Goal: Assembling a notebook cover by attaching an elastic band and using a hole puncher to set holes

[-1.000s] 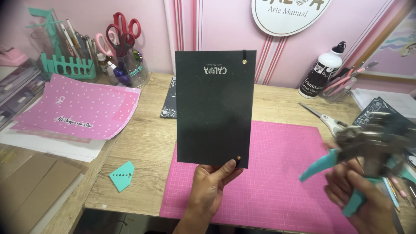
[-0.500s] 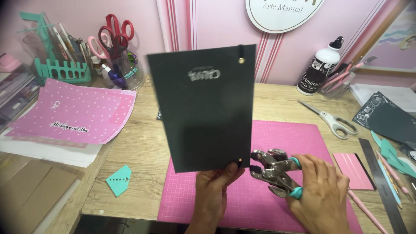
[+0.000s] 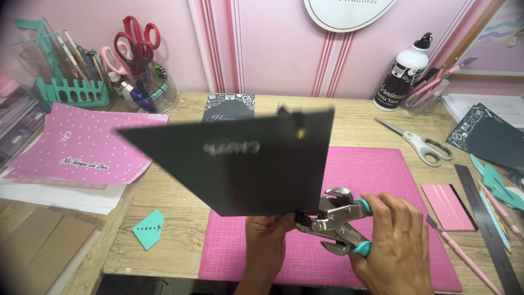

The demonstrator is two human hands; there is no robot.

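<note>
Black card [image 3: 240, 158], left hand [image 3: 267, 240], metal punch pliers [image 3: 333, 218]

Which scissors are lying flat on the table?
The grey-handled scissors, lying flat on the wooden table to the right of the pink mat. The red scissors and pink scissors stand upright in the clear cup.

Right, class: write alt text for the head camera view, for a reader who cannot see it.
A left hand holds a dark card cover at its lower edge while the right hand grips metal punch pliers at the cover's bottom corner, above a pink cutting mat on a wooden desk.
</note>
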